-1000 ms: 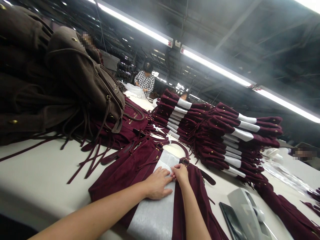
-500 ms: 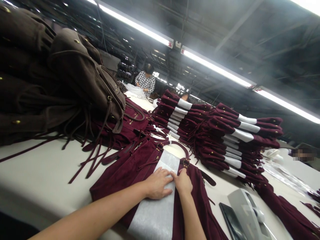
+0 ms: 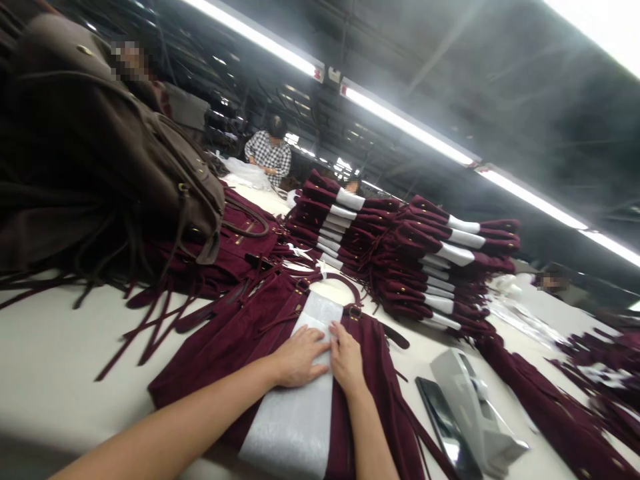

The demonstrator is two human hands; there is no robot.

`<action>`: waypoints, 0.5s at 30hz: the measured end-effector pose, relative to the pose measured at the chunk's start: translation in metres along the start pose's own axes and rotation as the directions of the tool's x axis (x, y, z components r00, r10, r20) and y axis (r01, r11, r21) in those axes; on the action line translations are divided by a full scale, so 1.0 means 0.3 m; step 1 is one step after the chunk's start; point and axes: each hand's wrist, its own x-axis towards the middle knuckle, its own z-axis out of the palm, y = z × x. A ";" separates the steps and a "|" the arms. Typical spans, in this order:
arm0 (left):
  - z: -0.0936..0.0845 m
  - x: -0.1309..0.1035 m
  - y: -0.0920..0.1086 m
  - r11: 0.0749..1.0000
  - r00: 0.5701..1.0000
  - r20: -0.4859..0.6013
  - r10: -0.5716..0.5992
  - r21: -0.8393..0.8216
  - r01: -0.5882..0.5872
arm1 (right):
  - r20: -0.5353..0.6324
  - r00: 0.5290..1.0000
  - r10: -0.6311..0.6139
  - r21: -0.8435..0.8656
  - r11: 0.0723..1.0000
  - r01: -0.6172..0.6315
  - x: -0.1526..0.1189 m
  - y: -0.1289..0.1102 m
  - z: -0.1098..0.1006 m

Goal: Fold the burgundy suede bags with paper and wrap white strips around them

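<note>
A burgundy handbag (image 3: pixel 215 353) lies flat on the cream table in front of me, its round handle toward the far side. Down its middle runs a strip of whitish foam wrap (image 3: pixel 295 420). My left hand (image 3: pixel 303 357) rests flat on this strip with its fingers stretched out. Along the strip's right edge, my right hand (image 3: pixel 346 357) touches the wrap with its fingertips, fingers extended. Nothing shows in the grasp of either hand.
Brown bags (image 3: pixel 115 153) are heaped at the left. Beyond my hands stand stacks of wrapped burgundy bags (image 3: pixel 435 260). To the right are a grey tape dispenser (image 3: pixel 470 407) and a dark phone (image 3: pixel 445 420). A person in a checked shirt (image 3: pixel 270 157) works farther back.
The view has turned slightly right, so things sit farther left. My right hand's fingers have straightened along the strip's edge; the left stays flat on the wrap.
</note>
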 end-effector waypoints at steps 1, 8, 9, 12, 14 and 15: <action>0.003 -0.002 -0.002 1.000 1.000 0.004 0.004 -0.004 -0.004 | -0.017 1.000 -0.012 -0.005 1.000 0.012 0.004 -0.009 -0.002; 0.062 0.035 -0.077 0.998 0.998 -0.059 0.010 -0.061 -0.013 | -0.493 0.868 0.055 -0.102 0.987 -0.121 -0.040 0.049 -0.409; 0.068 0.040 -0.083 0.998 0.998 -0.064 0.007 -0.069 -0.012 | -0.541 0.833 0.113 -0.111 0.973 -0.204 -0.068 0.087 -0.507; 0.075 0.047 -0.092 0.997 0.998 -0.064 -0.005 -0.083 0.000 | -0.605 0.691 0.395 -0.070 0.838 -0.541 -0.153 0.250 -0.784; 0.077 0.049 -0.096 0.995 0.997 -0.077 -0.010 -0.096 0.002 | -0.546 0.623 0.559 -0.013 0.739 -0.674 -0.201 0.375 -0.919; 0.078 0.050 -0.098 0.995 0.996 -0.088 -0.013 -0.103 0.004 | -0.486 0.591 0.643 0.022 0.685 -0.728 -0.222 0.432 -0.966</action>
